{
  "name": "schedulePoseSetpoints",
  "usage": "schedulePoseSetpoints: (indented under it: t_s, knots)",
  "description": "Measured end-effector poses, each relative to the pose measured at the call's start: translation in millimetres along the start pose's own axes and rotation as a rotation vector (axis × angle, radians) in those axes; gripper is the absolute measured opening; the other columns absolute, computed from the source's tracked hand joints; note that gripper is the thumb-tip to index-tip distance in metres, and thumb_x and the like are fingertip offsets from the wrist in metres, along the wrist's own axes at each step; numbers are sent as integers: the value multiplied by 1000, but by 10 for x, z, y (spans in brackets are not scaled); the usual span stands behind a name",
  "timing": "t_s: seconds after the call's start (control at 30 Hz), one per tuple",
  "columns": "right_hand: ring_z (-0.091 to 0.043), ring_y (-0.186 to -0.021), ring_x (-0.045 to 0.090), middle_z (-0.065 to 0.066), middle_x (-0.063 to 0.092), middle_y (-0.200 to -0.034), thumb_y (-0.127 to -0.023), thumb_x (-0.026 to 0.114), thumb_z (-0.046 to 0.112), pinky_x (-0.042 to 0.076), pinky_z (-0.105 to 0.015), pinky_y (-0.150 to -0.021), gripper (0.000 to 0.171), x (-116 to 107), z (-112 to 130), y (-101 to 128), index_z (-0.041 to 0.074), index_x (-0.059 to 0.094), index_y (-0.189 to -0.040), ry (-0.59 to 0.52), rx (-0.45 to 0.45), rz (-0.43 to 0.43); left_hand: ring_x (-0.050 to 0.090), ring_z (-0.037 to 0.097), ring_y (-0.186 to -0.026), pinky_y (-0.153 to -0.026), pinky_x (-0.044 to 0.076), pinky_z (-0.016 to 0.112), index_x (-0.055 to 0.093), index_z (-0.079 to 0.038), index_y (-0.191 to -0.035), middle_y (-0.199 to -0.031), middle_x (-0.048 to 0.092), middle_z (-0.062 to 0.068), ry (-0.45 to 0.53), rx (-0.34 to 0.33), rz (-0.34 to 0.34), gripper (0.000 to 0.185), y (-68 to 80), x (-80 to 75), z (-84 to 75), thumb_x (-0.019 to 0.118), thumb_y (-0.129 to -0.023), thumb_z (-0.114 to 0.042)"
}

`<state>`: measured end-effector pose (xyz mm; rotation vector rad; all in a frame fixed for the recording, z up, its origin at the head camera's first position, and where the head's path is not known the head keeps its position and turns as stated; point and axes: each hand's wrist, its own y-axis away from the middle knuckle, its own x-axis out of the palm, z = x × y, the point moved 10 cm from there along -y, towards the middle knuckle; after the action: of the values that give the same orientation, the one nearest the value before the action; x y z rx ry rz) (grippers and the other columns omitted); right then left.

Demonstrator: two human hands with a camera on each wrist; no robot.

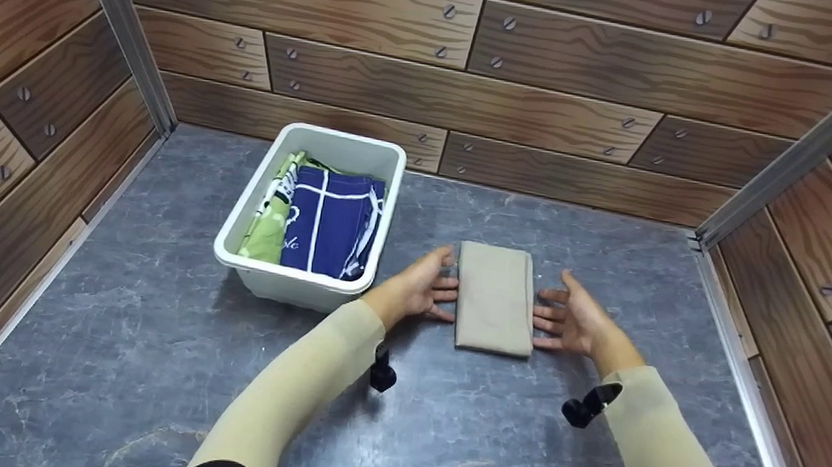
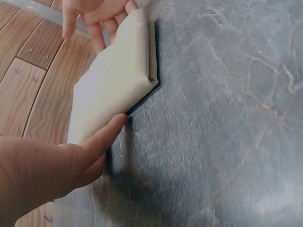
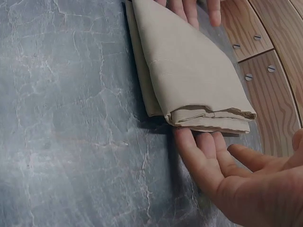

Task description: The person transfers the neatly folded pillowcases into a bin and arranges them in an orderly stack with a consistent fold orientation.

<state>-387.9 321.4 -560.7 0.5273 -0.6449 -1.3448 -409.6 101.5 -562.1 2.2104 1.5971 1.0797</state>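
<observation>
A folded beige cloth [image 1: 494,299] lies flat on the grey marbled surface, its layered edge facing right. At its left side is my left hand [image 1: 422,287], fingers extended and fingertips at the cloth's edge. My right hand [image 1: 574,319] is on the opposite side, palm turned inward, with straight fingers touching the lower edge of the folded layers [image 3: 210,120] in the right wrist view. Neither hand grips the cloth. Left of my left hand stands a white bin [image 1: 307,278] holding a folded blue cloth [image 1: 333,234] with white lines and a green patterned cloth [image 1: 262,239].
Wood-patterned walls [image 1: 369,79] enclose the surface at the back and both sides, with metal strips along the corners. The bin sits close to the back wall, beside my left forearm. Black wrist devices [image 1: 382,373] hang under both sleeves.
</observation>
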Motion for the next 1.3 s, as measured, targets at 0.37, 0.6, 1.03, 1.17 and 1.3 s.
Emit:
schedulePoseSetpoints:
  t_s: [0.37, 0.6, 1.03, 1.17, 1.3]
  knots:
    - [-30, -131, 43, -23, 21, -160, -102, 21, 63, 50, -41, -98, 81, 2, -20, -22, 9, 6, -161, 6, 3, 21, 37, 37, -141, -101, 47, 59, 22, -9, -158, -155, 33, 19, 1, -72, -22, 68, -68, 2, 48, 44, -101, -41]
    - [-18, -99, 58, -16, 45, -132, -103, 25, 59, 50, -31, -82, 78, 28, -25, -55, 8, 9, -160, 51, 2, 40, 44, 33, -136, -103, 45, 59, 28, -8, -155, -151, 39, 19, -11, -89, 2, 65, -89, 35, 66, 44, -101, -40]
    - [-38, -143, 32, -27, 14, -162, -105, 29, 51, 50, -43, -98, 77, 93, -39, -43, 3, 3, -159, 103, 5, 102, 46, 44, -134, -103, 43, 64, 41, -14, -138, -149, 43, 23, -18, -126, 103, 43, -86, 142, 106, 45, -100, -33]
    - [-34, -130, 47, -27, 23, -158, -105, 33, 49, 51, -39, -95, 72, 94, -18, -27, 7, 10, -159, 88, -3, 102, 48, 43, -133, -105, 44, 60, 41, -17, -134, -149, 44, 23, -35, -133, 113, 37, -79, 149, 127, 43, -100, -30]
    - [-26, -115, 55, -19, 44, -143, -105, 35, 46, 51, -40, -94, 53, 105, -43, -38, 13, 28, -147, 54, 7, 105, 44, 41, -136, -104, 42, 64, 37, -19, -145, -154, 40, 20, -39, -128, 106, 46, -77, 150, 145, 43, -101, -31]
